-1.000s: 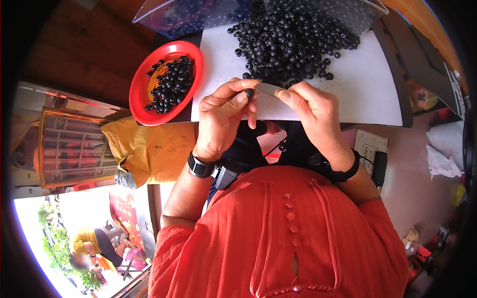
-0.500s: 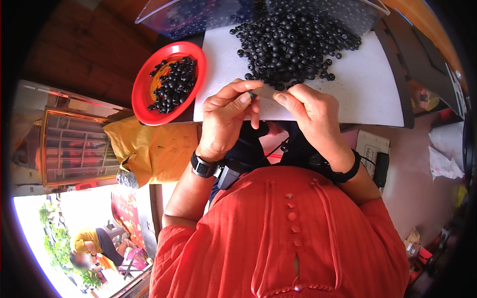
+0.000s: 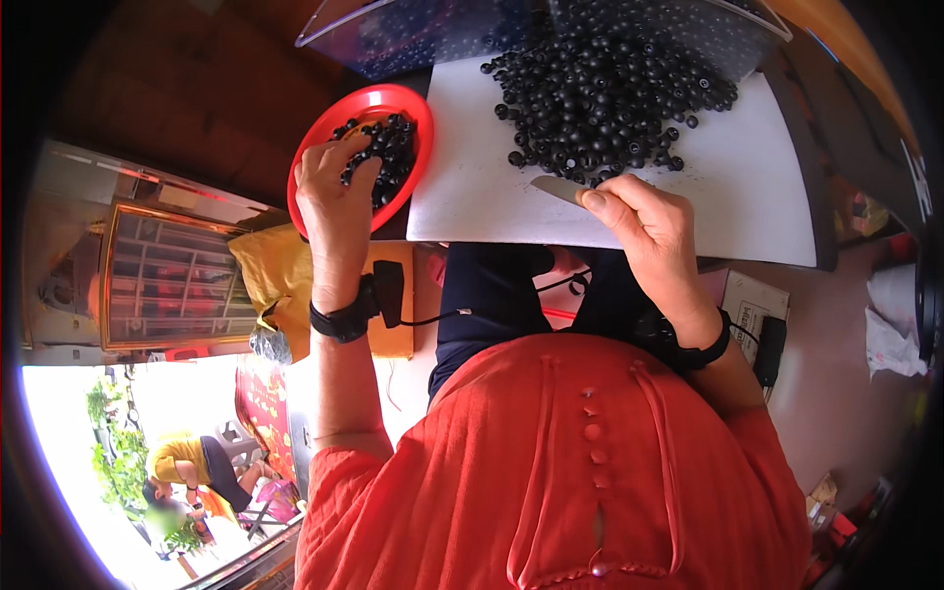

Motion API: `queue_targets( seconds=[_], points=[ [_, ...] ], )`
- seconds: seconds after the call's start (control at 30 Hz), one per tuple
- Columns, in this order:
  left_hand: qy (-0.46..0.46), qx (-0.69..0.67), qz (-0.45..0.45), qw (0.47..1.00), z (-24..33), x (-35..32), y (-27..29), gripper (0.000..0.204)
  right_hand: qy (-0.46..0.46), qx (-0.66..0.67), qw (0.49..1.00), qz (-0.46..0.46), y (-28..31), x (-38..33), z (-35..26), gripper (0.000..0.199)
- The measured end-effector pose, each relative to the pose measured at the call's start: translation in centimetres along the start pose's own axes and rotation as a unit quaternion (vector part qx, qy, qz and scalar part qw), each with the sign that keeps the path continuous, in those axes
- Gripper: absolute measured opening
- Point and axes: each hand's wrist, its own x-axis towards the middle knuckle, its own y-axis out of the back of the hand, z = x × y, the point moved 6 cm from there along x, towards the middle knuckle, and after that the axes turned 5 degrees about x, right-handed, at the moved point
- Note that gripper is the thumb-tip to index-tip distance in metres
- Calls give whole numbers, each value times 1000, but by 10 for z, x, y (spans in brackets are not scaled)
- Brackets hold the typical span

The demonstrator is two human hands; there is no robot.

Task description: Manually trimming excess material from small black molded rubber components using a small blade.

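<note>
So half a second ago the left hand [image 3: 334,202] was up against the blade with a black bead between its fingers, and now it's off to the left, over the red plate [image 3: 425,128], fingers bent with the tips down by the beads in there; can't tell if they're gripping one or not. The right hand [image 3: 644,221] is in about the same spot as before, thumb and fingers pinched tight on the small blade [image 3: 558,188], a thin flat greyish strip with its tip pointing left, just at the near edge of the pile of black beads [image 3: 610,103]. Those are round, mostly matte, some with a hole showing, while the ones on the plate [image 3: 396,147] look shinier. They're heaped on a smooth white board [image 3: 472,182] with dark crumbs sprinkled on it. The plate looks like glossy plastic, its left side partly covered by the hand. The far end of the pile runs into a see-through bin [image 3: 423,39] that's cut off up top, and the blade's other end is hidden in the fist
</note>
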Motion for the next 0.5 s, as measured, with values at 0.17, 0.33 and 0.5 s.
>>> queue_targets(
  seconds=[0.17, 0.33, 0.5],
  points=[
    [-53, -71, -98, 991, 61, -14, -54, 18, -40, 45, 998, 11, 6, 0, 5, 21],
    [-158, 14, -141, 977, 79, -16, -96, 24, -57, 80, 995, 17, 10, -1, 6, 21],
    [-116, 6, -175, 978, 68, -15, -100, 18, -16, 73, 997, 34, 11, -2, 5, 21]
  ],
)
